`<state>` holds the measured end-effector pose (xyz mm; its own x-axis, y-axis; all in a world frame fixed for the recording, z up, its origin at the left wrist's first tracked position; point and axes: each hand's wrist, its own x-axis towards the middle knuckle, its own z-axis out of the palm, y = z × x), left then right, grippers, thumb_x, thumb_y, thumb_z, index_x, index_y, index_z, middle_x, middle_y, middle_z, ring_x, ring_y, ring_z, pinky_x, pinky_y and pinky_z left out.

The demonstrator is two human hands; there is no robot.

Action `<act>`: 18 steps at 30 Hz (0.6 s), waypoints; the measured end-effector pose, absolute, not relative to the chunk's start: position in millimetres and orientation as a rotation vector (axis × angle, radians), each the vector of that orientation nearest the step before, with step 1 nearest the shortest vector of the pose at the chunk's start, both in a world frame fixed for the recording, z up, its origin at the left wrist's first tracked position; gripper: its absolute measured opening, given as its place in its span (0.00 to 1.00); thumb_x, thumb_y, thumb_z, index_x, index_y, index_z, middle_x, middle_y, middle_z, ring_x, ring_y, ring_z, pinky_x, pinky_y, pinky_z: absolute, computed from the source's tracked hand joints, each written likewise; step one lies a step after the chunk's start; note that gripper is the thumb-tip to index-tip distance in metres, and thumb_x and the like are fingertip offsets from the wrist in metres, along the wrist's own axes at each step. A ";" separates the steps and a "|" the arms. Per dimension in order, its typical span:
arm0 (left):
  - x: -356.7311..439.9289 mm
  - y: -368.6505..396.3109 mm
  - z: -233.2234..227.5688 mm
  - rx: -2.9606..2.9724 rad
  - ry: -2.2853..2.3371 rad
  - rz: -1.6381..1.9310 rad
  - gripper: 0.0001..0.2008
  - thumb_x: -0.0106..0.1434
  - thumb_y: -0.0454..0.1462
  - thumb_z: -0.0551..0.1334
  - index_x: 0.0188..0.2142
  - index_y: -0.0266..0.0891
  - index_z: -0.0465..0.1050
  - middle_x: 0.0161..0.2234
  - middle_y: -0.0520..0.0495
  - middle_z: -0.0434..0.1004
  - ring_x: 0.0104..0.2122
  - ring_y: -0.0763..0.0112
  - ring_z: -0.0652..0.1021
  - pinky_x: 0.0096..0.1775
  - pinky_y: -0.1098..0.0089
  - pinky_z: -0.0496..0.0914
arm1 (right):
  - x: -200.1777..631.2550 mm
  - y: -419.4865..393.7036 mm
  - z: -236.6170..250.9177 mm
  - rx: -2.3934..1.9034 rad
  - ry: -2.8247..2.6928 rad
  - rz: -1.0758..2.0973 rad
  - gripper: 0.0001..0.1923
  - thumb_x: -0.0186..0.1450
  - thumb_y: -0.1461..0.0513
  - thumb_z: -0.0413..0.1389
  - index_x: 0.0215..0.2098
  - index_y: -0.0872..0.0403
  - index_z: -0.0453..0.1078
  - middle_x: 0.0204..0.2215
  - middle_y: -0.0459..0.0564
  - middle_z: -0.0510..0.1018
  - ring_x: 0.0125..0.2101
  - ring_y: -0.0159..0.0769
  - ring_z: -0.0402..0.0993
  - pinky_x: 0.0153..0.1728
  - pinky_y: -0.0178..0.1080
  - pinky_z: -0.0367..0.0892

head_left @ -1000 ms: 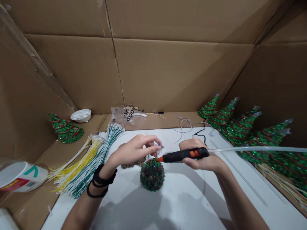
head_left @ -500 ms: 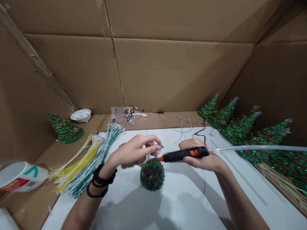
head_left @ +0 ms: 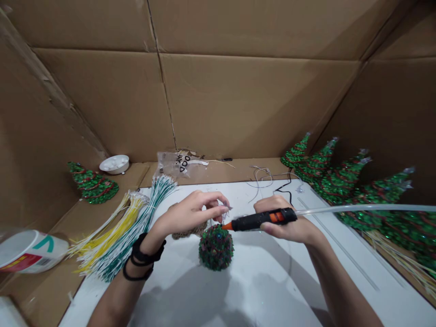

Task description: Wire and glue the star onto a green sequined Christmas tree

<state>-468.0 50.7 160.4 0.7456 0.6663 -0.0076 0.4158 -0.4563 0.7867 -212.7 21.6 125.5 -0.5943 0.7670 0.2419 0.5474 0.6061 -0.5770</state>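
Note:
A small green sequinned tree (head_left: 216, 247) stands on the white tabletop (head_left: 272, 281), seen from above. My left hand (head_left: 194, 211) pinches a tiny clear topper piece (head_left: 225, 211) just above the tree's tip. My right hand (head_left: 289, 222) grips a black and orange glue gun (head_left: 260, 219) lying level, its orange nozzle touching the tip of the tree. A clear glue stick (head_left: 357, 209) runs out of the gun to the right. Black bands circle my left wrist.
Bundles of yellow and green-white wires (head_left: 129, 222) lie at the left. Several finished green trees (head_left: 340, 179) lean along the right cardboard wall, one more tree (head_left: 92, 184) sits at the left by a white dish (head_left: 115, 164). A white tub (head_left: 30, 250) lies at far left. Cardboard walls enclose the table.

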 end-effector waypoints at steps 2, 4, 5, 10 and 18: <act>-468.1 50.8 160.2 2.106 0.813 0.383 0.14 0.68 0.44 0.54 0.44 0.39 0.73 0.30 0.50 0.78 0.30 0.73 0.75 0.34 0.73 0.67 | -212.7 21.8 126.0 -1.031 -2.361 0.614 0.28 0.62 0.42 0.43 0.17 0.53 0.50 0.14 0.41 0.56 0.16 0.25 0.51 0.20 0.33 0.48; -468.2 50.7 160.1 2.102 0.816 0.384 0.14 0.68 0.44 0.54 0.43 0.39 0.73 0.29 0.50 0.78 0.30 0.73 0.75 0.34 0.73 0.67 | -212.5 21.8 126.3 -1.030 -2.366 0.608 0.28 0.63 0.41 0.42 0.17 0.53 0.50 0.14 0.41 0.56 0.16 0.25 0.51 0.20 0.33 0.49; -468.2 50.6 160.1 2.102 0.816 0.385 0.14 0.68 0.44 0.54 0.43 0.39 0.73 0.29 0.50 0.78 0.30 0.73 0.75 0.34 0.73 0.67 | -212.3 21.8 126.4 -1.035 -2.372 0.609 0.29 0.62 0.41 0.42 0.17 0.52 0.49 0.14 0.41 0.56 0.16 0.25 0.51 0.20 0.33 0.49; -468.0 50.6 160.5 2.097 0.806 0.389 0.13 0.68 0.43 0.54 0.43 0.39 0.72 0.29 0.51 0.78 0.30 0.73 0.75 0.35 0.73 0.67 | -211.1 21.5 125.9 -1.059 -2.374 0.606 0.30 0.62 0.39 0.41 0.17 0.53 0.49 0.14 0.41 0.55 0.17 0.25 0.50 0.20 0.33 0.49; -467.9 50.5 160.8 2.101 0.811 0.386 0.13 0.68 0.43 0.54 0.42 0.39 0.72 0.30 0.51 0.78 0.31 0.73 0.75 0.36 0.73 0.67 | -211.3 21.0 127.4 -1.026 -2.366 0.597 0.28 0.62 0.41 0.42 0.17 0.53 0.50 0.14 0.41 0.56 0.16 0.25 0.50 0.20 0.33 0.49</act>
<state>-467.9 50.5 160.8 0.7443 0.6678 -0.0110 0.4124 -0.4465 0.7941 -211.3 21.0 127.4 -0.5981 0.7581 0.2600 0.5443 0.6223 -0.5626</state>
